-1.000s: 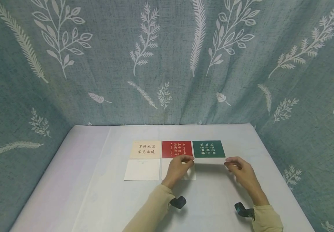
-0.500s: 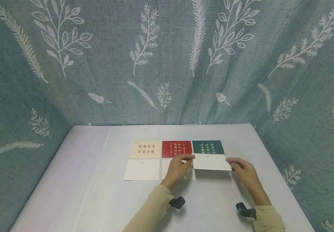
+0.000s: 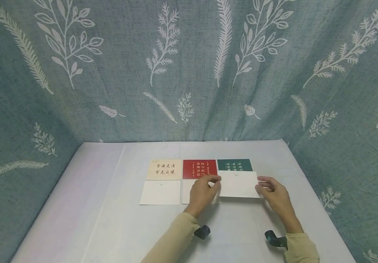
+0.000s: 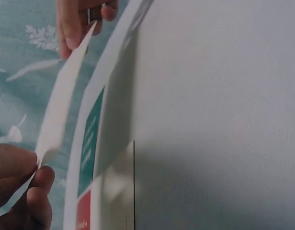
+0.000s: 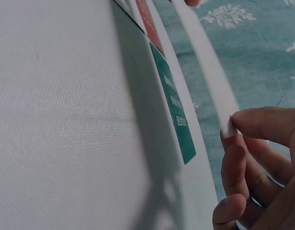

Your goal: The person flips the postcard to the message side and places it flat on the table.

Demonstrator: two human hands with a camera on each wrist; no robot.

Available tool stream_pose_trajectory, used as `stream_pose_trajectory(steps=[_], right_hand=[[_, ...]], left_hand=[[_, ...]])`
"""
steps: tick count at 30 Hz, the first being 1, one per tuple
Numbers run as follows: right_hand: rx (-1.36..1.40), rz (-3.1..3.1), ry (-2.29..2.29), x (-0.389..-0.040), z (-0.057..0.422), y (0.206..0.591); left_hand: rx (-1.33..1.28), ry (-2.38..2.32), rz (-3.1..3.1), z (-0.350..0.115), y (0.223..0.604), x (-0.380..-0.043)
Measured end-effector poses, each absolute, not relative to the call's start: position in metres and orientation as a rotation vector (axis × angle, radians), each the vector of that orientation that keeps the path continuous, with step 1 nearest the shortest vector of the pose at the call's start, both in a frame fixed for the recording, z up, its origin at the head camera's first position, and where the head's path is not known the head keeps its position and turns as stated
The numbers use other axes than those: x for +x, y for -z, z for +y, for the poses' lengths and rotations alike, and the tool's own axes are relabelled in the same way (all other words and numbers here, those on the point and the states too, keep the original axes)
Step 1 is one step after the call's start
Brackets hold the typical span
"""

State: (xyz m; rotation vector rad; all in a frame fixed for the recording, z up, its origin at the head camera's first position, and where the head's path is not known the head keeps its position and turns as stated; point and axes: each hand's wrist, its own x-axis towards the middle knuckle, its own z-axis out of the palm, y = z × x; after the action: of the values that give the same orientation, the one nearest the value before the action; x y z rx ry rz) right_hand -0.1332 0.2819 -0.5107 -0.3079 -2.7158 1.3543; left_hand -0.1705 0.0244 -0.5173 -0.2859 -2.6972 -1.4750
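Observation:
A white card (image 3: 239, 185) is held above the table between both hands, its pale face with a tiny grey mark at the top towards the head view. My left hand (image 3: 202, 191) pinches its left edge between thumb and fingers. At the right edge, thumb and fingertips of my right hand (image 3: 275, 191) pinch it, as the right wrist view shows. Behind it the green card (image 3: 235, 164) is partly covered in the head view. Beside that lies a red card (image 3: 199, 168) with pale lettering. A second white card (image 3: 186, 189) is partly hidden under my left hand.
To the left, a cream card (image 3: 165, 169) with dark characters lies above another white card (image 3: 160, 193). The cards rest in rows on a white cloth-covered table (image 3: 116, 226). A teal leaf-patterned curtain (image 3: 189, 73) hangs behind and at both sides.
The held white card has tilted from nearly edge-on to showing its white face, and now covers the lower part of the green card. Both hands keep their hold and have barely shifted.

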Motion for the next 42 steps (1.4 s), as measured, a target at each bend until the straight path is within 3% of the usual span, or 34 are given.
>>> stream_pose_trajectory(steps=[16, 42], right_hand=[[-0.301, -2.759, -1.255, -0.132, 0.283, 0.506], [-0.324, -2.860, -1.096, -0.135, 0.283, 0.516]], left_hand=[[-0.097, 1.512, -2.670, 0.034, 0.516, -0.171], [-0.177, 1.194, -2.905, 0.049, 0.514, -0.171]])
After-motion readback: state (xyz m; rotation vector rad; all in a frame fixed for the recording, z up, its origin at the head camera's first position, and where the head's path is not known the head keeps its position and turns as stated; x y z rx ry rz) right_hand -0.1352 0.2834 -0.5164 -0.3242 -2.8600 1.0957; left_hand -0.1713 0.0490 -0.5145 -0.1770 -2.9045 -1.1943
